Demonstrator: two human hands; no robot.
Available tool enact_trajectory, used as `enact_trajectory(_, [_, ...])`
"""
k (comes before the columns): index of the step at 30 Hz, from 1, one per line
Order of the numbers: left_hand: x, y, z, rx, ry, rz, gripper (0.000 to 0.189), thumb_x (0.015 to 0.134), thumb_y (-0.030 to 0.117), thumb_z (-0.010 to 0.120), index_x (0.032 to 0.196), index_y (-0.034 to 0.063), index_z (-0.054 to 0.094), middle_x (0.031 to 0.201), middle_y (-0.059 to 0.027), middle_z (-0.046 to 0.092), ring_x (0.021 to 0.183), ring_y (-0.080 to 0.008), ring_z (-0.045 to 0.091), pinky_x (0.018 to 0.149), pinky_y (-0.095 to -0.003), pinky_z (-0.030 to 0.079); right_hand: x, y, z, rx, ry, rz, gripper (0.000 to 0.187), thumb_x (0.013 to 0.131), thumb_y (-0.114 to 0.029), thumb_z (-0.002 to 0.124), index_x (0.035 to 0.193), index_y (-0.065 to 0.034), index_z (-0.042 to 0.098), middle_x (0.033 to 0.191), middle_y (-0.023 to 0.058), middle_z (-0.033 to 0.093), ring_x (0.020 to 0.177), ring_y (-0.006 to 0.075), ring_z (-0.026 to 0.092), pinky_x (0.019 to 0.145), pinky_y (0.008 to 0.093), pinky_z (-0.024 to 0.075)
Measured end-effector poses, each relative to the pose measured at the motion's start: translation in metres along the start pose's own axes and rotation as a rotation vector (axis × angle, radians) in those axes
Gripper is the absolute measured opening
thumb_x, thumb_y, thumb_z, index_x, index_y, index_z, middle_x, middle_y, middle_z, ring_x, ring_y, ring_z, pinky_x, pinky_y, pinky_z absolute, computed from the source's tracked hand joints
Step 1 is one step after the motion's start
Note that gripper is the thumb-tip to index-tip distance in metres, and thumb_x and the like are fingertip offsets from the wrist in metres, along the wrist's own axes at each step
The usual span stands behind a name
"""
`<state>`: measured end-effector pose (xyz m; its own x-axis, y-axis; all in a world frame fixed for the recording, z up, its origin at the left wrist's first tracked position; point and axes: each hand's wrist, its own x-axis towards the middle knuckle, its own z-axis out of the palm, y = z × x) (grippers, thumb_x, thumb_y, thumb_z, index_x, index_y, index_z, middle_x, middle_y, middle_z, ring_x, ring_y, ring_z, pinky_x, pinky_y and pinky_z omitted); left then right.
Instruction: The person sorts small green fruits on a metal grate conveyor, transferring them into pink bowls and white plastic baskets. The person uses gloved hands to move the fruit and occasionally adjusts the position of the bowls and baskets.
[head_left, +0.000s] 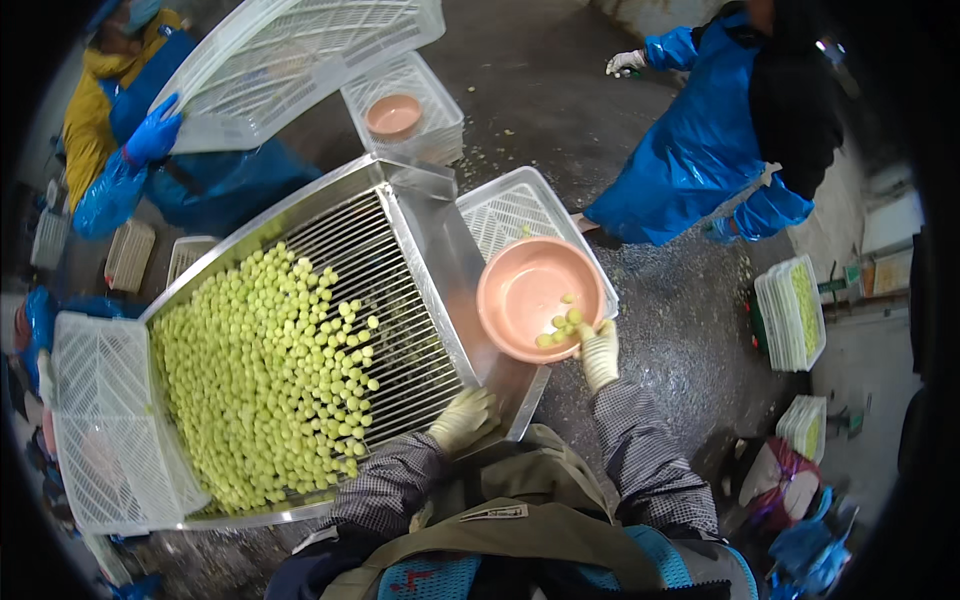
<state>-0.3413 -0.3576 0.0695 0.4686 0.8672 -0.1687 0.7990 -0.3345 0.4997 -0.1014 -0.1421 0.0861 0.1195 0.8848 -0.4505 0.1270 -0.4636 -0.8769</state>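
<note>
My right hand (600, 352), in a pale glove, grips the rim of a pink plastic basin (517, 281). Several round green pieces (559, 328) of produce lie in the basin near that hand. The basin is over a white slatted plastic crate (499, 210). My left hand (463, 420), gloved too, rests on the near right corner of a metal sorting tray (431, 277) with a bar grate; whether its fingers grip the edge cannot be told. Many green round pieces (255, 382) cover the left part of the grate.
A co-worker's blue-gloved hand (154, 131) holds a large translucent crate (300, 75) beyond the tray. Another person in a blue apron (690, 142) stands at upper right. Stacked crates (791, 315) stand at right; another crate (101, 420) leans at the tray's left end.
</note>
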Motion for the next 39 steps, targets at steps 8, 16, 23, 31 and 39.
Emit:
enact_trajectory(8, [-0.055, -0.031, 0.039, 0.069, 0.185, -0.114, 0.016, 0.094, 0.024, 0.067, 0.094, 0.0118, 0.077, 0.145, -0.0065, 0.066, 0.145, -0.0228, 0.055, 0.127, -0.0476, 0.037, 0.081, -0.098, 0.06, 0.114, -0.173, 0.027, 0.016, 0.106, -0.017, 0.071, 0.108, -0.0038, 0.062, 0.094, 0.0105, 0.074, 0.07, 0.0157, 0.069, 0.054, 0.0278, 0.0592])
enact_trajectory(16, [-0.075, -0.096, 0.009, -0.137, 0.714, -0.851, 0.039, 0.098, 0.014, 0.064, 0.136, 0.0028, 0.065, 0.156, -0.0215, 0.055, 0.146, -0.0354, 0.051, 0.122, -0.0549, 0.038, 0.1, -0.135, 0.125, 0.097, -0.334, -0.019, 0.015, 0.109, -0.023, 0.067, 0.111, -0.0076, 0.066, 0.097, 0.0029, 0.071, 0.081, 0.0135, 0.068, 0.071, 0.0271, 0.058])
enact_trajectory(23, [0.017, -0.228, -0.051, 0.033, 0.461, -0.849, 0.069, 0.114, 0.043, 0.039, 0.17, 0.0026, 0.031, 0.179, -0.0188, 0.026, 0.166, -0.0339, 0.022, 0.138, -0.0479, 0.012, 0.121, -0.148, 0.202, 0.124, -0.396, -0.024, 0.02, 0.11, -0.025, 0.066, 0.117, -0.0058, 0.07, 0.103, 0.0048, 0.074, 0.086, 0.0154, 0.07, 0.074, 0.03, 0.0612])
enact_trajectory(31, [-0.001, -0.306, -0.093, 0.116, 0.633, -0.989, 0.069, 0.109, 0.042, 0.054, 0.167, 0.008, 0.04, 0.171, -0.0201, 0.039, 0.163, -0.0352, 0.028, 0.136, -0.0534, 0.012, 0.19, -0.157, 0.259, 0.207, -0.438, -0.018, 0.016, 0.109, -0.021, 0.068, 0.112, -0.0057, 0.068, 0.103, 0.0039, 0.074, 0.091, 0.0169, 0.07, 0.083, 0.0336, 0.0611])
enact_trajectory(39, [0.0, -0.299, -0.116, 0.051, 0.622, -1.045, 0.065, 0.103, 0.03, 0.063, 0.16, 0.0031, 0.048, 0.166, -0.0248, 0.045, 0.155, -0.0417, 0.04, 0.134, -0.0582, 0.018, 0.24, -0.224, 0.301, 0.256, -0.369, -0.189, 0.014, 0.107, -0.015, 0.07, 0.113, -0.0023, 0.068, 0.097, 0.0087, 0.073, 0.08, 0.0191, 0.072, 0.074, 0.0317, 0.0649])
